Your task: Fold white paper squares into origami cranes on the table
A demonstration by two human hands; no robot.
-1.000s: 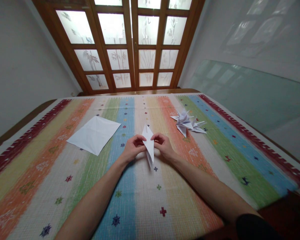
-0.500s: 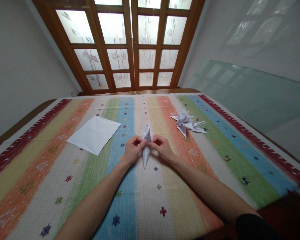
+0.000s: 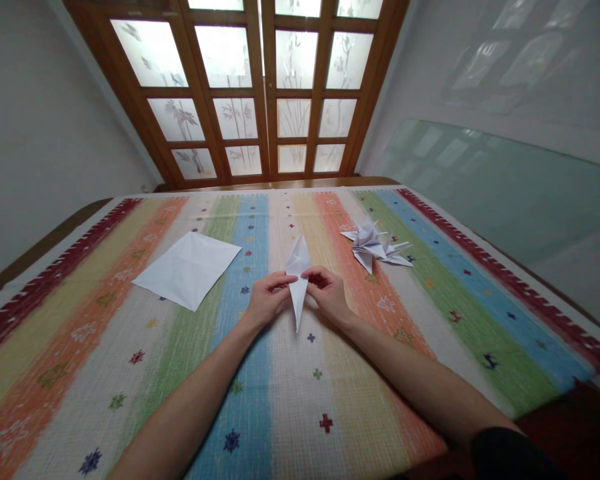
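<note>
A white, partly folded paper piece [image 3: 298, 283], long and pointed at both ends, lies at the middle of the striped tablecloth [image 3: 105, 373]. My left hand [image 3: 266, 298] pinches its left side and my right hand [image 3: 328, 291] pinches its right side, fingers closed on the paper. The piece's far flap stands up beyond my fingertips, and its near tip points toward me.
A flat creased square sheet of white paper [image 3: 189, 268] lies to the left. Finished folded paper figures [image 3: 374, 245] sit to the right on the orange and green stripes. A wooden glazed door [image 3: 260, 87] stands beyond the table's far edge, and a glass panel [image 3: 505, 193] runs along the right.
The paper piece was narrow half a second ago; its far flap has since been raised and spread wider. Both hands stayed at the same spot on the cloth.
</note>
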